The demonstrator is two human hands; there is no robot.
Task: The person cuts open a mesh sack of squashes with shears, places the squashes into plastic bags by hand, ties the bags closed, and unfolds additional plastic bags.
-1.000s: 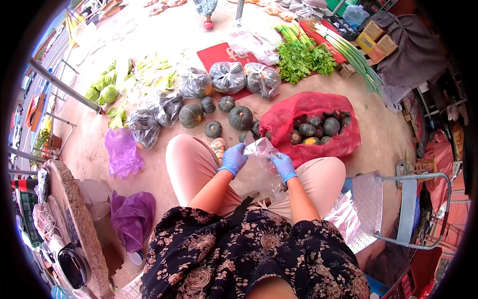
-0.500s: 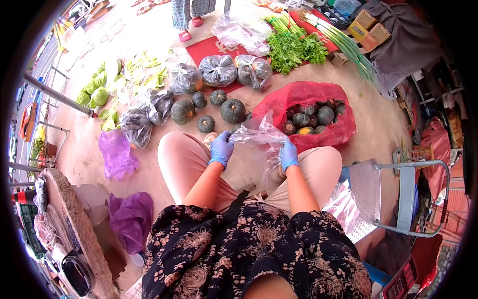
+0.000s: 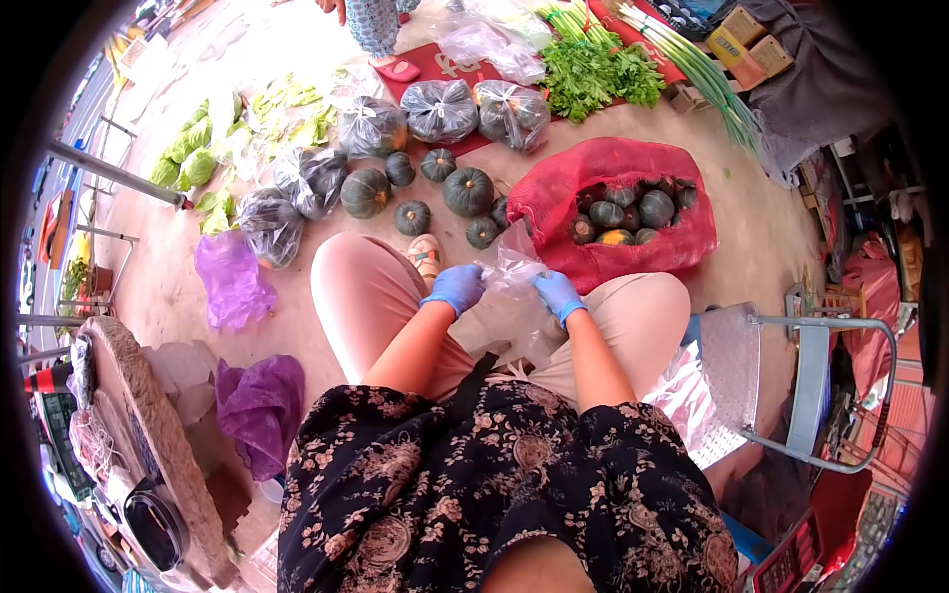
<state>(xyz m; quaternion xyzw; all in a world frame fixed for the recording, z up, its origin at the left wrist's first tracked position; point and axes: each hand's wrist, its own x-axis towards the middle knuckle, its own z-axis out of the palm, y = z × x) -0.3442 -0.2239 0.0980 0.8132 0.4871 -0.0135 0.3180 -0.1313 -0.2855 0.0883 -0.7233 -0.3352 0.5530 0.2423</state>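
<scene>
Between my knees I hold a clear plastic bag [image 3: 516,262] with both hands, in blue gloves. My left hand [image 3: 458,289] is closed on the bag's left edge, and my right hand [image 3: 560,295] pinches its right side. The bag looks thin and crumpled, with part of it hanging down. Just beyond it several loose dark green pumpkins [image 3: 468,192] sit on the ground. To the right of them lies a red mesh sack [image 3: 613,158], its torn side showing more small pumpkins [image 3: 655,209] inside.
Bagged pumpkins [image 3: 440,111] stand in a row further off, near celery [image 3: 603,79] and long green onions [image 3: 692,69]. Cabbages [image 3: 198,166] lie at left. A purple bag [image 3: 234,281], stone table [image 3: 148,445] and metal chair [image 3: 811,385] flank me. A person's leg [image 3: 373,30] is at the far side.
My hands have come closer together, and the bag between them is more bunched. The person at the far side has stepped nearer. My view has shifted slightly.
</scene>
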